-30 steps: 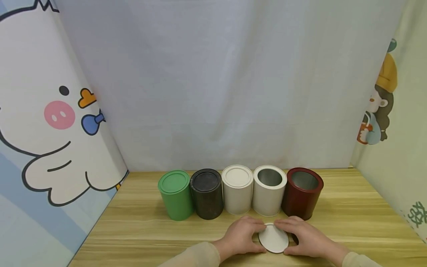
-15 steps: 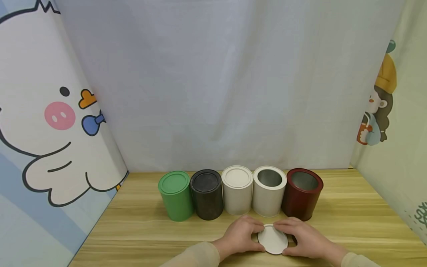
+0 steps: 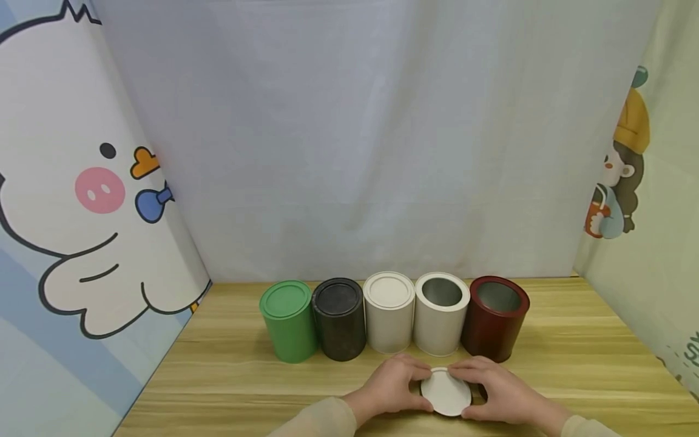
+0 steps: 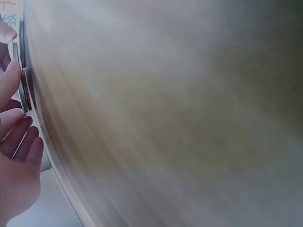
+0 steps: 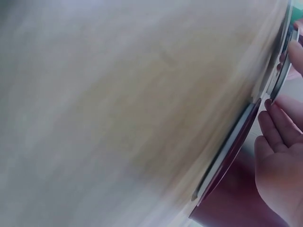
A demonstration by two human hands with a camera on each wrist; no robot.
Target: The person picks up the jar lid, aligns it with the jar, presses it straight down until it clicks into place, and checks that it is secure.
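The white lid (image 3: 446, 393) is pinched at its rim by the left hand (image 3: 395, 384) at 9 o'clock and the right hand (image 3: 497, 390) at 3. It has barely shifted in 1 second, suggesting a steady hold. The uncapped white can (image 3: 438, 331) stands at 12, the uncapped red can (image 3: 489, 335) at 1.

Ahead of me, a plain pale-grey curtain (image 3: 349, 133) spans the centre of the frame. At far left I see a blue-striped hanging (image 3: 33, 376) printed with a white cartoon character (image 3: 49, 121); at far right, a pale-green one (image 3: 661, 261) with a mustard-hatted figure (image 3: 619, 164). A wood-grain tabletop (image 3: 218, 376) stretches below.
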